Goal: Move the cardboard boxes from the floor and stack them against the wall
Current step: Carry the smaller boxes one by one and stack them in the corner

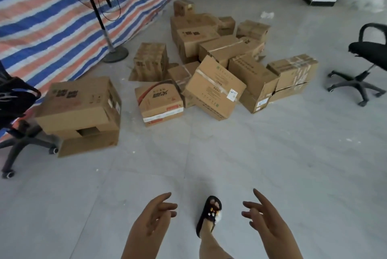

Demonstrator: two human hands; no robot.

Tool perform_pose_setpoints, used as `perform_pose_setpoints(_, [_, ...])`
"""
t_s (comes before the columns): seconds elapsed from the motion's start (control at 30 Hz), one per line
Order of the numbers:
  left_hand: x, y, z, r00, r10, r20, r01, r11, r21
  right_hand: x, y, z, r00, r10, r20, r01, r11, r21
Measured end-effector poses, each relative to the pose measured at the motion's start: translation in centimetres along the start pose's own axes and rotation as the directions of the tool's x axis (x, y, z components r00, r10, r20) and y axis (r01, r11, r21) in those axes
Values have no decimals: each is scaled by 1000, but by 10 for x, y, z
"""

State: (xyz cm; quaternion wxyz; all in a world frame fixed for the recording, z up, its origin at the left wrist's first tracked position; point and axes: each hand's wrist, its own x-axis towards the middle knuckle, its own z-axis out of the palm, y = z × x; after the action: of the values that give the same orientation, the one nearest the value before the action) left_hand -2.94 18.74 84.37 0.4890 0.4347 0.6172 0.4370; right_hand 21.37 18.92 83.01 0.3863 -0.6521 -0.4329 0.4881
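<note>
Both hands hang low in the view, empty, fingers spread and loosely curled: the left hand (151, 220) at 7 o'clock, the right hand (265, 220) at 5 o'clock, well apart, with one foot in a black sandal (209, 214) between them at 6 o'clock.

The loose pile of cardboard boxes (217, 57) lies on the grey tiled floor (272, 164) from 12 to 1 o'clock; about thirteen can be counted, some tilted on others, though the back ones overlap too much to be sure. A stack of two boxes (81, 112) stands at 10 o'clock, close beside the striped tarpaulin (52, 18).

Printing, white labels and tape show on many boxes, but none of it is sharp enough to read.

Two office chairs show: one (364, 59) at 3 o'clock, one (16, 116) at 9 o'clock. One standing fan (100, 7) rises at 11 o'clock.
</note>
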Motion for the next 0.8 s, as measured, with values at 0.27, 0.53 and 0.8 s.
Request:
perform_pose_setpoints(0.27, [190, 55, 39, 999, 39, 5, -39, 999, 0, 201, -72, -5, 1000, -17, -3, 17, 1000, 7])
perform_pose_setpoints(0.53, [336, 82, 68, 996, -19, 82, 15, 998, 56, 328, -102, 2, 998, 57, 18, -56, 998, -39])
perform_pose_setpoints(0.8, [528, 106, 76, 983, -51, 176, 29, 992, 123, 500, -138, 27, 988, 113, -109, -111, 994, 20])
